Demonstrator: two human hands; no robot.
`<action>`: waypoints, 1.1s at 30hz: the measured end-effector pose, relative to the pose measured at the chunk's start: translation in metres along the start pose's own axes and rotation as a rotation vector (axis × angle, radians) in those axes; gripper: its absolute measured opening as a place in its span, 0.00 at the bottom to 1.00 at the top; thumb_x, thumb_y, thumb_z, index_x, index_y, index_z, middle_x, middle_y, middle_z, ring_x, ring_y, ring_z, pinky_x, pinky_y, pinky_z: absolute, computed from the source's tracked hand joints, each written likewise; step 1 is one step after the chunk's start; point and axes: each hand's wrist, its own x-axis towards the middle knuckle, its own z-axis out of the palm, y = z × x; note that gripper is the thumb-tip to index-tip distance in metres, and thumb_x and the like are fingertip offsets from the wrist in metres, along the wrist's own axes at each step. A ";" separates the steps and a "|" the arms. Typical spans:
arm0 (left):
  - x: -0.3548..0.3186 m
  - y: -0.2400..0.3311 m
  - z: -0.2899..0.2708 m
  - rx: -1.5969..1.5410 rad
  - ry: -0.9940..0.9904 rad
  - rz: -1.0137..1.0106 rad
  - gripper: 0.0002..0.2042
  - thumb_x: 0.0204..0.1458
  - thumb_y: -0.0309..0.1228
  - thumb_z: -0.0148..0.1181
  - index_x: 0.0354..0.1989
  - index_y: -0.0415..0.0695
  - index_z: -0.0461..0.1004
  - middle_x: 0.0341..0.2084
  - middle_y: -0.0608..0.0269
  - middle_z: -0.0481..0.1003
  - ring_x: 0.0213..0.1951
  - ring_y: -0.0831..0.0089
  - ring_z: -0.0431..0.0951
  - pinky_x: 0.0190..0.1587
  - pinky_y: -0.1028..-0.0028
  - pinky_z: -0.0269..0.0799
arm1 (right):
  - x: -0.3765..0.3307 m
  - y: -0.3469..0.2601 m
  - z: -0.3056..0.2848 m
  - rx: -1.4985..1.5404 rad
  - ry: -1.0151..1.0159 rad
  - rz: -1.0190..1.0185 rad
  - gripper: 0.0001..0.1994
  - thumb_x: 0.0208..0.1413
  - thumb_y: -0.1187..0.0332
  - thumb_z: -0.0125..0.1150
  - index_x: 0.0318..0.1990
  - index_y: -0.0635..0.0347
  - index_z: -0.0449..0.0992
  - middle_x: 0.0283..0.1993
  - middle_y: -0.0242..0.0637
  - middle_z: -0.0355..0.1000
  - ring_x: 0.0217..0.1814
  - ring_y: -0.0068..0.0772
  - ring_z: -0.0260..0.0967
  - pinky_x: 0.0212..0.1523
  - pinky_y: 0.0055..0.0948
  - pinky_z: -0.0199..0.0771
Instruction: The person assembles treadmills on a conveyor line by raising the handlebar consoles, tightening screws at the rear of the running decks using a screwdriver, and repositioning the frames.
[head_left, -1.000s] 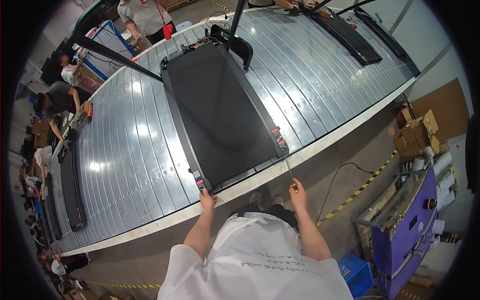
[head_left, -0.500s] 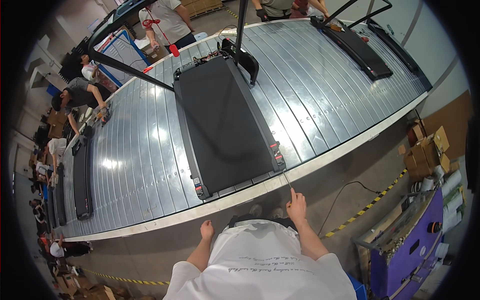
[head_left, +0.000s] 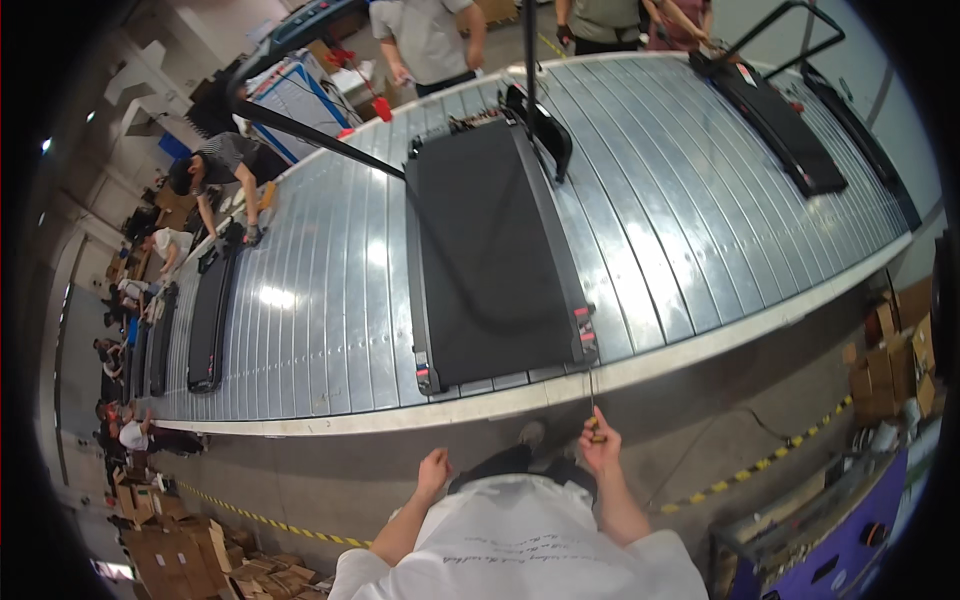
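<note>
Right hand is seen in the head view closed around the yellow-and-black handle of a screwdriver, just off the near edge of the bench. Its thin shaft is pointed up toward the near right corner of the treadmill; whether that corner is touched by the tip cannot be told. The left hand is held in a loose curl, apart from the bench; whether anything is gripped inside it cannot be told.

The treadmill is laid flat across the metal bench, with its near end set close to the near edge. Its 2 near corners are marked with red labels. At its far end, wires are exposed, a black cover is stood to the right, and 2 black posts are raised.

More black units are laid to the left, and 2 others to the right. By the left units, the bench is leaned over by a co-worker.
</note>
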 end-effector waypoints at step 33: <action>0.039 0.055 -0.479 -0.572 0.633 1.225 0.20 0.60 0.35 0.35 0.54 0.34 0.65 0.49 0.50 0.70 0.50 0.63 0.72 0.55 0.63 0.65 | -0.042 0.116 0.080 -0.343 0.018 -0.574 0.24 0.50 0.74 0.44 0.58 0.57 0.62 0.55 0.46 0.66 0.52 0.46 0.69 0.45 0.43 0.76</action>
